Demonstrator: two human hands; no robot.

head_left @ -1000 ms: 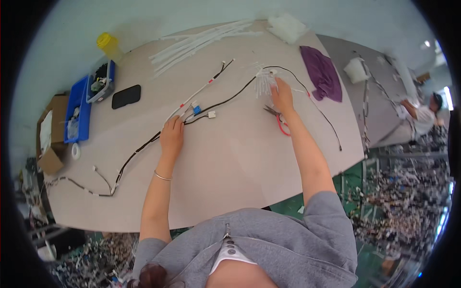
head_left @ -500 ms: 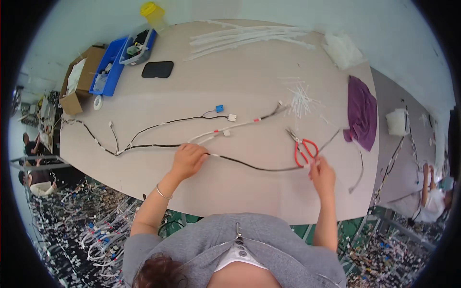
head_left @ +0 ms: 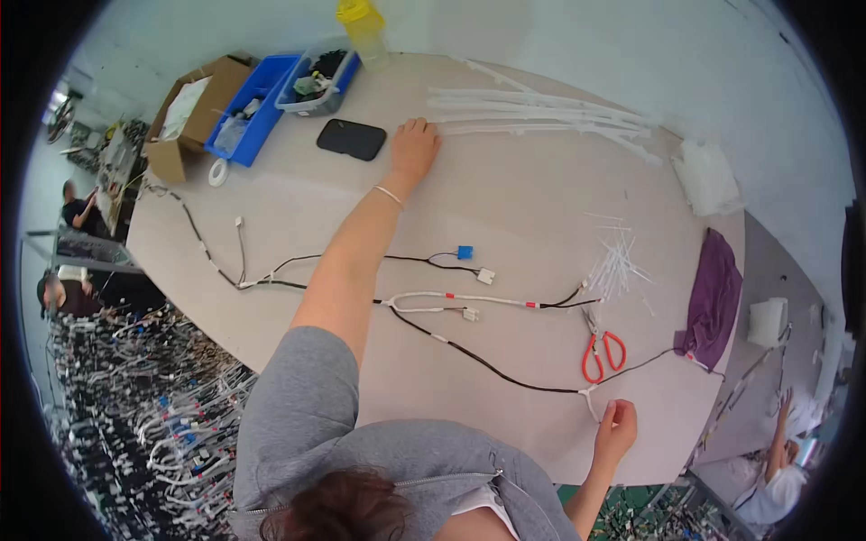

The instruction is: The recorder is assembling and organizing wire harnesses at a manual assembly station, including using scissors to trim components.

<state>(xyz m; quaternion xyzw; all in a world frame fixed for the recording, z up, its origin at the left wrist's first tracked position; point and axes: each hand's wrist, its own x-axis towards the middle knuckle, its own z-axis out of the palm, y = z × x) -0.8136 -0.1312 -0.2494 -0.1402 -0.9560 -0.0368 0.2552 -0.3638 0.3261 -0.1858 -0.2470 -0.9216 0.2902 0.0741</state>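
A branched wire harness [head_left: 487,362], black with white-wrapped stretches, red bands and small connectors, lies across the table. My left hand [head_left: 415,151] is stretched out beyond it, palm down with the fingers extended, between a black phone [head_left: 352,140] and the near ends of long white strips [head_left: 541,113]. My left forearm covers part of the harness. At the lower right, my right hand [head_left: 617,430] has its fingers drawn together beside a short white tail [head_left: 593,408] at a harness joint; what they pinch is not clear. Red-handled cutters [head_left: 602,352] lie just beyond that joint.
White cable ties [head_left: 616,266] lie in a loose pile. A purple cloth [head_left: 713,302] covers the right edge. A white plastic bag [head_left: 708,176], blue tray [head_left: 253,110], parts bin [head_left: 318,83], cardboard box [head_left: 194,117], tape roll [head_left: 217,172] and yellow-lidded bottle [head_left: 363,32] line the back.
My left hand has left the harness and reached far forward to beside the white strips. My right hand has come down slightly, off the cable, near the white tail. The view has turned.
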